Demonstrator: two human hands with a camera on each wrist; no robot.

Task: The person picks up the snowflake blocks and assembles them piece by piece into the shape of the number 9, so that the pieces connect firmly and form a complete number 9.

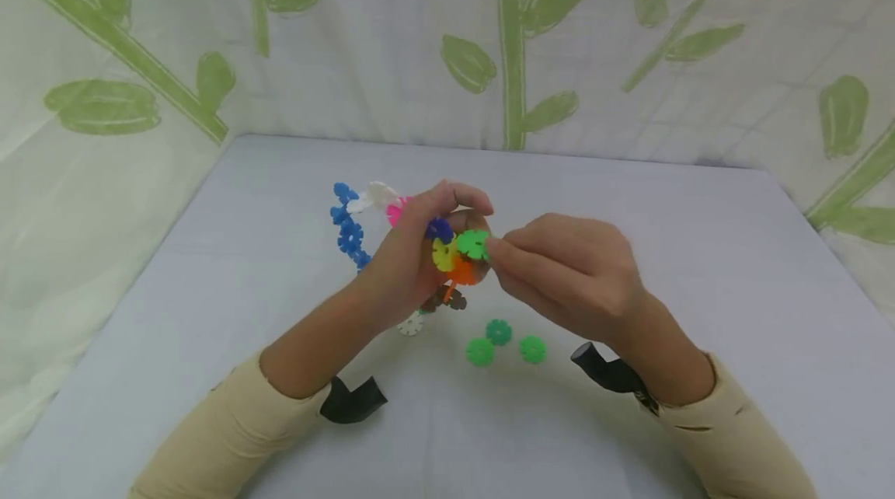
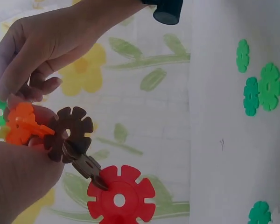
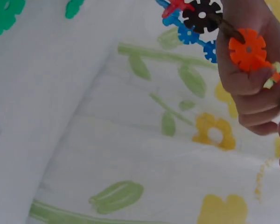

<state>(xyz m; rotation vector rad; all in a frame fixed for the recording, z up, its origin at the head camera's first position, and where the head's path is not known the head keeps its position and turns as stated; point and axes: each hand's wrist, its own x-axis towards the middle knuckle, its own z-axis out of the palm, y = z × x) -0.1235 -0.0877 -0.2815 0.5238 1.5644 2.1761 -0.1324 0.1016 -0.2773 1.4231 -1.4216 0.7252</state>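
My left hand (image 1: pixel 447 213) grips a chain of interlocking plastic discs (image 1: pixel 447 250) above the table: blue (image 1: pixel 347 227), white, pink, dark blue, yellow, orange (image 2: pixel 21 123), brown (image 2: pixel 70 133) and red (image 2: pixel 120 199) pieces. My right hand (image 1: pixel 498 250) pinches a green disc (image 1: pixel 472 244) and holds it against the yellow and orange pieces of the chain. In the right wrist view the left hand (image 3: pixel 252 79) holds the orange disc (image 3: pixel 247 46), with a dark disc (image 3: pixel 202 15) and blue ones behind it.
Three loose green discs (image 1: pixel 499 331) lie on the white table (image 1: pixel 699 266) in front of my hands. A white disc (image 1: pixel 411 323) shows below the left wrist. A leaf-patterned cloth (image 1: pixel 489 33) backs the table on three sides.
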